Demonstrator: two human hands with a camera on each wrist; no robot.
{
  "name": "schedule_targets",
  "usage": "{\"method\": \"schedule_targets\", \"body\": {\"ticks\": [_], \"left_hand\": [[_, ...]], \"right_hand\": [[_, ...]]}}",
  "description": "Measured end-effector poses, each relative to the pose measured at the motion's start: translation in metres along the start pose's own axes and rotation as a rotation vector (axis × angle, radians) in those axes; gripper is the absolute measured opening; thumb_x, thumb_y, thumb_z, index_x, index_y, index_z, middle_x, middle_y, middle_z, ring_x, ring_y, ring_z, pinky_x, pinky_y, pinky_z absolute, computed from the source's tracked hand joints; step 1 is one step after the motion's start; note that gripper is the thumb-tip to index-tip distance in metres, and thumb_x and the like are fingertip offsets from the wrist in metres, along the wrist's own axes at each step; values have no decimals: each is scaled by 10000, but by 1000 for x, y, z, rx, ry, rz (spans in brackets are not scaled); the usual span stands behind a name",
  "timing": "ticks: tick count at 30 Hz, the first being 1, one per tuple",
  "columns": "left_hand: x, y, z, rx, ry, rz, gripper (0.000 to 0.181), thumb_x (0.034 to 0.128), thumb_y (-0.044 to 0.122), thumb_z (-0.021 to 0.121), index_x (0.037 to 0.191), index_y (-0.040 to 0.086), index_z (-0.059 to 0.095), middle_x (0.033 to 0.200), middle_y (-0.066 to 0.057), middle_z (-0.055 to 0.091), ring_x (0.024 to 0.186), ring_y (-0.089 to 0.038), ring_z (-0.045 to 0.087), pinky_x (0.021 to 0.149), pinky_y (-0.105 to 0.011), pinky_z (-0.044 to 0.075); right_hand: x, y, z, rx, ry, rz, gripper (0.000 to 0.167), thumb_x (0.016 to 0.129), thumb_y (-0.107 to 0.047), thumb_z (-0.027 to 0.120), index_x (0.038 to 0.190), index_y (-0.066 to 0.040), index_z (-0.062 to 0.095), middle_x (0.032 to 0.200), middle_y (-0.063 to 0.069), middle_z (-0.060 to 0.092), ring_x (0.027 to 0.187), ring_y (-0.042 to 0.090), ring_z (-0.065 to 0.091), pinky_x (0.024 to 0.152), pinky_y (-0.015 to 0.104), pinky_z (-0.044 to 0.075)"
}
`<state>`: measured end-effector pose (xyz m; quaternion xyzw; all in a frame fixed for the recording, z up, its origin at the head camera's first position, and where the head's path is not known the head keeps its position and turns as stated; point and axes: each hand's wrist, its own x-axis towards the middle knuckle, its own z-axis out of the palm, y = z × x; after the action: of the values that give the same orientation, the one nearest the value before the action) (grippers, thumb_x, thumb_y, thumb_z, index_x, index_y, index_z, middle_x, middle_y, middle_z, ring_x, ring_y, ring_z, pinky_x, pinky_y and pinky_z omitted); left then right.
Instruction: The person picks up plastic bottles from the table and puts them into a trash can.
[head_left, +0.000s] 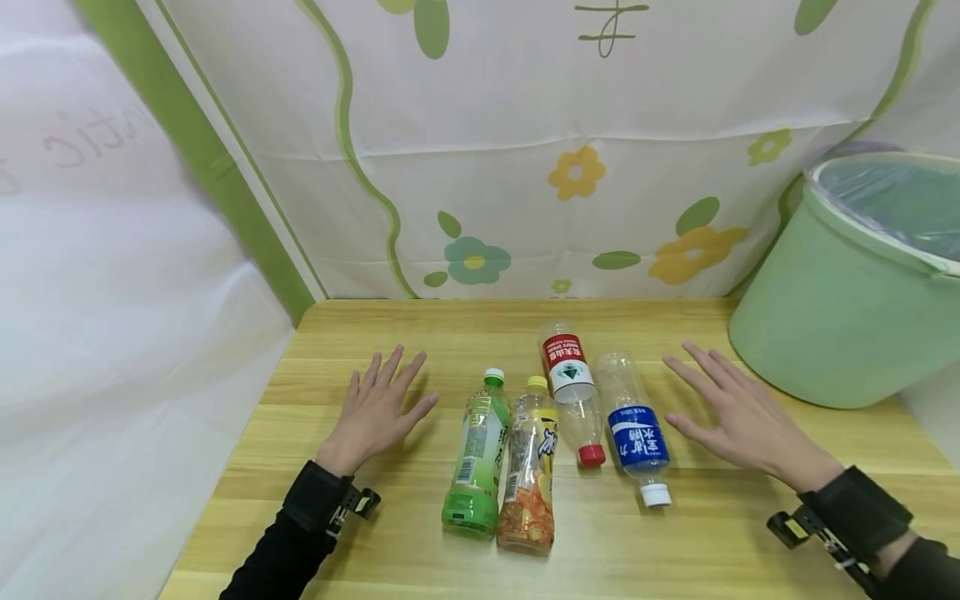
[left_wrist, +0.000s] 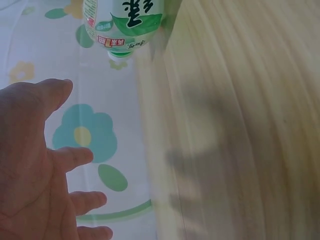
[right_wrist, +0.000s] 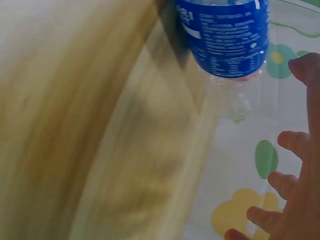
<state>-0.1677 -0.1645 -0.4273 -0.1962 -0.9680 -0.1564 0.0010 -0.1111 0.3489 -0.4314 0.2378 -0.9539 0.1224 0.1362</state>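
Four plastic bottles would be several; they lie side by side on the wooden table (head_left: 360,533). Leftmost is a green bottle (head_left: 477,454) with a white cap, then a yellow-capped bottle (head_left: 529,467) with some orange-brown colour at its base. Beside them lie a clear bottle with a red label (head_left: 567,367) and red cap, and a clear bottle with a blue label (head_left: 637,433) and white cap. My left hand (head_left: 378,412), fingers spread, is left of the green bottle, touching none. My right hand (head_left: 738,412) is spread right of the blue-labelled bottle, holding nothing.
A light green bin (head_left: 847,308) with a clear plastic liner stands at the table's back right. Behind the table hangs a white cloth (head_left: 495,108) with flower prints. Another white cloth (head_left: 112,350) borders the left side.
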Motion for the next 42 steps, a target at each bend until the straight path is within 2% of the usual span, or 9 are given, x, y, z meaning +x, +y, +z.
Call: {"method": "schedule_targets", "body": {"ticks": [7,18,27,32,37,40,42], "left_hand": [[-1,5,-1,-20,-5,26,767,1021,613,472,1632,195,271,1656,-199,165,1479,-500,109,1121,-729,70],[2,12,-4,-35,-5,126,757,1024,591,493,1631,197,273,1660,-181,174,1485,-472,137,1136,-701,107],[5,16,-6,-61,-2,293,697,1035,496,552,1621,211,307,1650,-170,217,1488,-418,187,1164,-608,198],[10,22,-5,-40,14,416,709,995,291,673,1612,210,334,1640,-162,253,1472,-411,249,1151,-581,262],[13,30,-5,30,-40,536,895,862,43,776,1612,243,330,1661,-126,199,1478,-403,232,1164,-554,247],[14,37,-5,94,-85,592,986,803,-62,781,1611,277,329,1673,-98,163,1485,-391,216,1167,-542,238],[15,41,-4,135,-101,631,992,798,-120,753,1607,283,343,1674,-98,169,1485,-395,222,1156,-554,257]], "right_hand": [[-6,0,6,-3,-19,11,822,928,-463,712,1604,-172,345,1643,198,220,1323,615,346,939,789,322],[-8,-1,5,21,-17,18,813,937,-444,708,1605,-164,339,1647,194,206,1342,607,324,1045,748,257],[-9,-1,5,33,-14,13,817,931,-433,718,1606,-170,339,1642,196,217,1346,605,320,1040,746,268],[-9,-1,6,32,-13,6,810,931,-435,720,1600,-163,354,1629,216,242,1362,588,314,1107,684,237],[-9,0,6,30,-10,6,809,933,-439,718,1599,-157,355,1619,235,256,1364,587,311,1115,676,231],[-9,0,6,30,-12,12,814,934,-440,715,1603,-159,345,1628,227,236,1370,589,299,1100,693,237],[-9,0,6,29,-13,15,816,937,-440,711,1605,-156,339,1634,221,221,1379,585,285,1126,671,204]]}}
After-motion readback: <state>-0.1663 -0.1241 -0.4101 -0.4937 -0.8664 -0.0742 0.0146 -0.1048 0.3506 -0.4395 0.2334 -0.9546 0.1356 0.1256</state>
